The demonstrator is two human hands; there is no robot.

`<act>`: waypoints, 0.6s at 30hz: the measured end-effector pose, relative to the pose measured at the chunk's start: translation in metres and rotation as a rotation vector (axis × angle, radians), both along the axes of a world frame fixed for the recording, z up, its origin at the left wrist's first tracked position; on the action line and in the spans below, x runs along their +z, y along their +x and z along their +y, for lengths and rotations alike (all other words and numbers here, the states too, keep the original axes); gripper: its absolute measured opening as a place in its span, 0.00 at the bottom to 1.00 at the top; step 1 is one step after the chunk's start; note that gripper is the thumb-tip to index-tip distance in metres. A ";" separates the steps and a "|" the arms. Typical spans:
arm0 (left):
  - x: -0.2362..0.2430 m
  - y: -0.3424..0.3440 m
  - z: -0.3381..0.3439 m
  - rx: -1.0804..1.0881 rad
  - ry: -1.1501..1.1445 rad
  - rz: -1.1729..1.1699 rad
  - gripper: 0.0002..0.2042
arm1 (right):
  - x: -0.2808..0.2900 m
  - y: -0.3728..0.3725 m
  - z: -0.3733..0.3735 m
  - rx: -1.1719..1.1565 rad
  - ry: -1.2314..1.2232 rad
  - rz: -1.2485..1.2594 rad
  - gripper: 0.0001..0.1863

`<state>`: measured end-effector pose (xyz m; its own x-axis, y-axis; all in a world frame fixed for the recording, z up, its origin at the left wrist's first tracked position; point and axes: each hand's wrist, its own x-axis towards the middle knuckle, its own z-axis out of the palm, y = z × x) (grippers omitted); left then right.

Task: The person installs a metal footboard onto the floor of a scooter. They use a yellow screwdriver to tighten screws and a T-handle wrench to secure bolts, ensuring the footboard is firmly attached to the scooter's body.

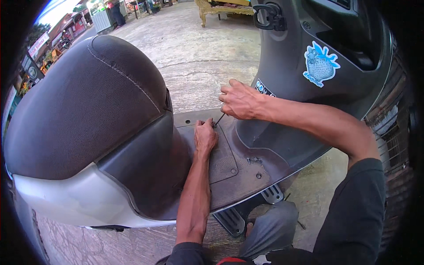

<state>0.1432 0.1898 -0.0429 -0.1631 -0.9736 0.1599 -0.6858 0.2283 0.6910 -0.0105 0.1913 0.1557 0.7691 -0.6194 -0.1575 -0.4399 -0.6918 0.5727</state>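
My right hand (242,99) is closed on the upper end of a thin dark tool (219,119), maybe a screwdriver or hex key, which slants down to the scooter's grey footboard (233,185). My left hand (205,134) rests on the footboard with its fingertips pinched at the tool's lower end, near the far edge of a rectangular panel (223,159). What lies under those fingertips is too small to make out. A few small bolts (253,160) lie loose on the footboard to the right of the panel.
The seat (84,110) rises at left, the front shield (287,53) with a blue sticker at right. Black slotted plates (229,221) sit below the near footboard edge, by my bent knee (274,225). A carved bench (221,11) and a distant person (115,13) are behind.
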 end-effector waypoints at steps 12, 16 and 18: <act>0.002 -0.009 -0.003 -0.009 -0.089 -0.046 0.22 | 0.003 0.023 -0.048 0.089 0.017 0.150 0.10; -0.007 -0.003 -0.016 0.034 -0.063 0.158 0.19 | 0.007 0.056 -0.057 -0.206 0.135 0.235 0.05; -0.004 -0.001 -0.021 0.050 0.050 0.255 0.17 | 0.014 0.063 -0.061 -0.307 0.258 0.191 0.13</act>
<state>0.1420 0.1686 -0.0472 -0.0748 -0.9871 0.1414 -0.4975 0.1598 0.8526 0.0529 0.1302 0.1696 0.4975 -0.7362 -0.4587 -0.5500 -0.6767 0.4895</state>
